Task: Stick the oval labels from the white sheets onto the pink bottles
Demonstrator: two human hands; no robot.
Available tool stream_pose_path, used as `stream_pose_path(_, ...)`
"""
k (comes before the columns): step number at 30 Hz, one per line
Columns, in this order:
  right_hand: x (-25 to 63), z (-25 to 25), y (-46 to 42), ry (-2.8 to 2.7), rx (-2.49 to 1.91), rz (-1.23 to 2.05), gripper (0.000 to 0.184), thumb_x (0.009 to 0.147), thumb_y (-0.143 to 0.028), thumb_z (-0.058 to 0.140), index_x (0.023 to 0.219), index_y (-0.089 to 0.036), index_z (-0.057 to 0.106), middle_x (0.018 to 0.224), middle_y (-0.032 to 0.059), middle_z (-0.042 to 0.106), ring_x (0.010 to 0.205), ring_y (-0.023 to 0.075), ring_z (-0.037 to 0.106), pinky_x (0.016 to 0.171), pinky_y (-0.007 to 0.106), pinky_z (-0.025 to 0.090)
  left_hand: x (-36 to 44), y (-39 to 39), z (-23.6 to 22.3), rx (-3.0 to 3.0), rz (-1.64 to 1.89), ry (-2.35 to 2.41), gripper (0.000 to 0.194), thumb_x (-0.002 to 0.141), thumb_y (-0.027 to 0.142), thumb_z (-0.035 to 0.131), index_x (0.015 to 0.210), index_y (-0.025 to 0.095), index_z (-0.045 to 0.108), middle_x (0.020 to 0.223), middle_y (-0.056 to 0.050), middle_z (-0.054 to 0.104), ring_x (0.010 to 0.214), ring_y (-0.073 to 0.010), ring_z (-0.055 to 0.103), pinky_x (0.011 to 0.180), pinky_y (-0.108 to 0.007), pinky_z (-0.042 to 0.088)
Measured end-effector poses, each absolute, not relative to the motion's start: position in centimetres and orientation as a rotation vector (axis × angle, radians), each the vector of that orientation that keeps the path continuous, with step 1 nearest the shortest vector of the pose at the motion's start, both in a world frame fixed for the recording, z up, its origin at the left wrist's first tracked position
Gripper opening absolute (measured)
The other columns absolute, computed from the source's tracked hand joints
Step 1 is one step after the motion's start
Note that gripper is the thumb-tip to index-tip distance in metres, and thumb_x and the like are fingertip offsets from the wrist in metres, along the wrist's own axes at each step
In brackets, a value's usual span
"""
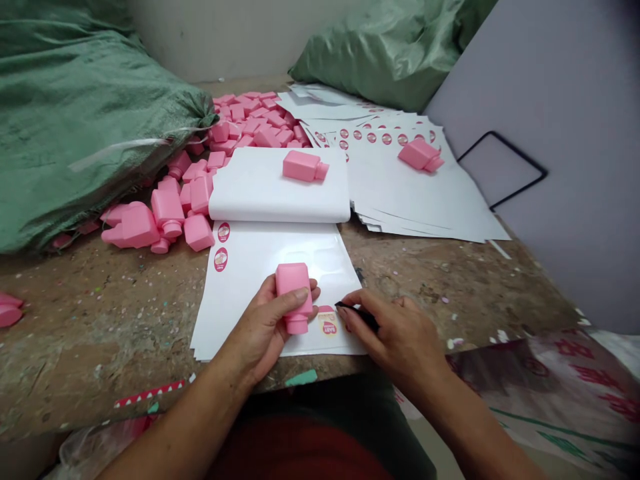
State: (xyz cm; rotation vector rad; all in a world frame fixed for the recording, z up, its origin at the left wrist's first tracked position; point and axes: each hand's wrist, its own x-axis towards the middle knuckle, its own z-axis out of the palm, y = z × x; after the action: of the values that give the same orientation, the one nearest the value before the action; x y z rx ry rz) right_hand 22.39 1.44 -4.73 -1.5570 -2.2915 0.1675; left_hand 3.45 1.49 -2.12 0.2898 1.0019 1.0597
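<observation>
My left hand (273,320) is wrapped round a pink plastic bottle (294,283), its neck pointing towards me. Between the fingers of my right hand (395,327) is a slim black tool (369,317), its kind mostly hidden by the fingers. The tool's tip is at the upper right of a pink and cream sticker (327,321) on a white label sheet (250,287). Two small oval stickers (221,259) are at that sheet's left edge. Over its far part, a folded-back sheet (260,193) carries another pink bottle (301,166) lying on its side.
Loose pink bottles (253,123) are heaped at the back and left, beside a green sack (90,127). Stacked label sheets (415,200) lie at the right with a bottle (421,155) on top. Another green sack (380,57) stands behind. A black metal bracket (520,153) juts from the right panel.
</observation>
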Motion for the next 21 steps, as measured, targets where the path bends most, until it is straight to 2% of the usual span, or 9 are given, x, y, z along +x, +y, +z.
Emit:
stream_pose_path(5, 22.3, -4.5, 1.5, -2.301, -1.555, 0.178, 0.026, 0.095, -0.035, 0.046, 0.085, -0.024, 0.067, 0.064, 0.0004, 0.067, 0.050, 0.0171, 0.044, 0.057, 0.031, 0.029, 3.5, 1.5, -2.2, 0.272, 1.060, 1.004, 0.032, 0.077, 0.014, 0.073, 0.107, 0.013, 0.063, 0.117, -0.015, 0.066, 0.121, -0.0288, 0.058, 0.108, -0.045, 0.043)
stream_pose_path(12, 22.1, -4.4, 1.8, -2.321, -1.508, 0.211, 0.023, 0.094, -0.032, 0.048, 0.083, -0.023, 0.067, 0.064, -0.0001, 0.068, 0.051, 0.0169, 0.048, 0.057, 0.030, 0.030, 3.5, 1.6, -2.2, 0.288, 1.047, 1.009, 0.035, 0.078, 0.014, 0.071, 0.111, 0.013, 0.060, 0.117, -0.015, 0.067, 0.120, -0.0283, 0.059, 0.110, -0.046, 0.042)
stream_pose_path(19, 23.0, -4.2, 2.2, -2.169, -1.578, 0.650, 0.021, 0.091, -0.037, 0.051, 0.088, -0.026, 0.068, 0.071, -0.0005, 0.070, 0.063, 0.0195, 0.060, 0.060, 0.030, 0.039, 3.7, 1.6, -2.1, 0.287, 1.065, 1.040, 0.033, 0.078, 0.012, 0.070, 0.109, 0.013, 0.061, 0.118, -0.015, 0.066, 0.119, -0.0278, 0.060, 0.109, -0.047, 0.043)
stream_pose_path(21, 23.2, -4.3, 2.1, -2.145, -1.567, 0.685, 0.021, 0.091, -0.037, 0.051, 0.088, -0.026, 0.068, 0.072, -0.0003, 0.071, 0.064, 0.0199, 0.061, 0.060, 0.030, 0.041, 3.6, 1.5, -1.9, 0.301, 1.062, 1.041, 0.033, 0.077, 0.014, 0.072, 0.109, 0.015, 0.061, 0.120, -0.014, 0.065, 0.119, -0.0279, 0.060, 0.106, -0.048, 0.045)
